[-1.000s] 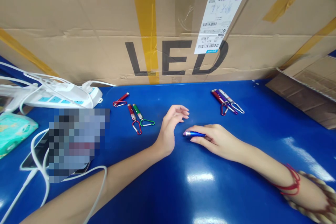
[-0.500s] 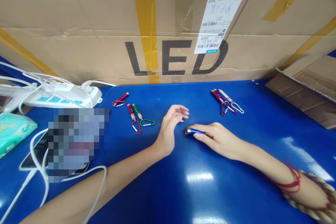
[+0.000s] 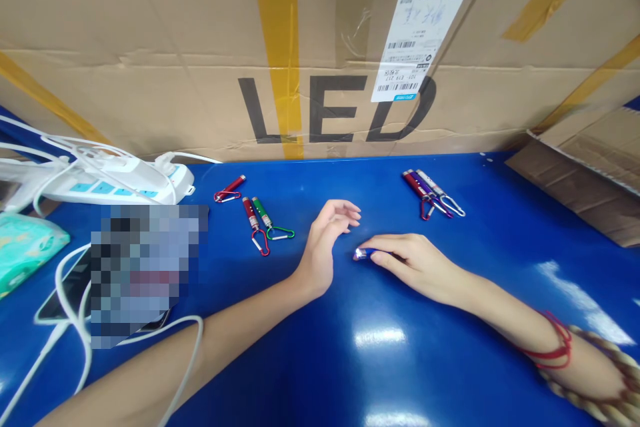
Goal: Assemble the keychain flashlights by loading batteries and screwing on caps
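Note:
My right hand [image 3: 420,265] is closed around a small blue flashlight [image 3: 363,254], held low above the blue table. Its silver tip points left and looks bright; my fingers and palm hide the rest of it. Left of that tip, my left hand [image 3: 323,250] is held on edge with the fingers loosely bent and nothing in it. A red flashlight [image 3: 250,211] and a green flashlight [image 3: 261,211], each with a carabiner clip, lie side by side to its left. Beyond them lies another red flashlight [image 3: 236,184].
Red, purple and silver flashlights [image 3: 425,188] lie together at back right. A large cardboard box [image 3: 190,47] stands along the back, with another box [image 3: 575,193] at right. A white power strip [image 3: 115,193], cables, a tissue pack [image 3: 30,247] and a phone [image 3: 70,290] crowd the left.
The blue flashlight in my right hand has tilted slightly, and its tip now looks bright where it was plain silver. My left hand has stayed in place.

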The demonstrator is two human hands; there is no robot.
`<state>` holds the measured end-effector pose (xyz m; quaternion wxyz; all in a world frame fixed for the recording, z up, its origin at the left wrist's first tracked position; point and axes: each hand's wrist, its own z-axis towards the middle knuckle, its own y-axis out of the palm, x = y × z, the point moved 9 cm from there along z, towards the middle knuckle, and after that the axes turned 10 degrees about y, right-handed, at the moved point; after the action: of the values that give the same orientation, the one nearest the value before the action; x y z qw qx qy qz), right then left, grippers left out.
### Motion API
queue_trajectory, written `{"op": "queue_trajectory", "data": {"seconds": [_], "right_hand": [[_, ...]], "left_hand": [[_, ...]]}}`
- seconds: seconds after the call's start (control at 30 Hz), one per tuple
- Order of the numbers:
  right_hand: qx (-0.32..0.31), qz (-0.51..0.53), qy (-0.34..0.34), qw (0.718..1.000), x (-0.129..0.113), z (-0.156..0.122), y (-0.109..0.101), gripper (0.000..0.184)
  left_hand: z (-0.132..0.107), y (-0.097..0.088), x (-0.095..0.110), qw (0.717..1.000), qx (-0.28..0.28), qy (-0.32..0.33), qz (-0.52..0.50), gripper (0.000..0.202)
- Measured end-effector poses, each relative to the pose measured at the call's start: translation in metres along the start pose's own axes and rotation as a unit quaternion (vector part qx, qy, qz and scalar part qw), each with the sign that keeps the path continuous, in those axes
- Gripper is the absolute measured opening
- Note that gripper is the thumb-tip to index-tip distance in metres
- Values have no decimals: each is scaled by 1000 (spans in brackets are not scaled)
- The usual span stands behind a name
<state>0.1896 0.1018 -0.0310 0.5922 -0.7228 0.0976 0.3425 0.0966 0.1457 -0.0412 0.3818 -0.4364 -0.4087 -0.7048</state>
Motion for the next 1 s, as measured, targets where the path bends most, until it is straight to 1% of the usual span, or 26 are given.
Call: {"op": "queue_trajectory", "data": {"seconds": [0.17, 0.27, 0.43, 0.57, 0.7, 1.0], "right_hand": [[-16, 22, 22, 999, -4, 0, 1, 30], [-7, 47, 36, 998, -5, 0, -1, 30], [33, 99, 74, 992, 3, 2, -4, 28], [78, 84, 88, 990, 10, 3, -7, 25], [116, 63, 85, 988, 12, 2, -15, 28], [97, 66, 71, 991, 7, 2, -17, 25]], "left_hand": [[0, 1, 2, 1000, 0, -1, 1, 19], [0, 2, 3, 1000, 0, 2, 2, 19], [0, 3, 1, 1000, -10, 4, -1, 19], [0, 3, 3, 1000, -8, 3, 0, 19], [0, 4, 6, 1000, -6, 3, -1, 18], [0, 3, 3, 1000, -13, 6, 3, 18]]}}
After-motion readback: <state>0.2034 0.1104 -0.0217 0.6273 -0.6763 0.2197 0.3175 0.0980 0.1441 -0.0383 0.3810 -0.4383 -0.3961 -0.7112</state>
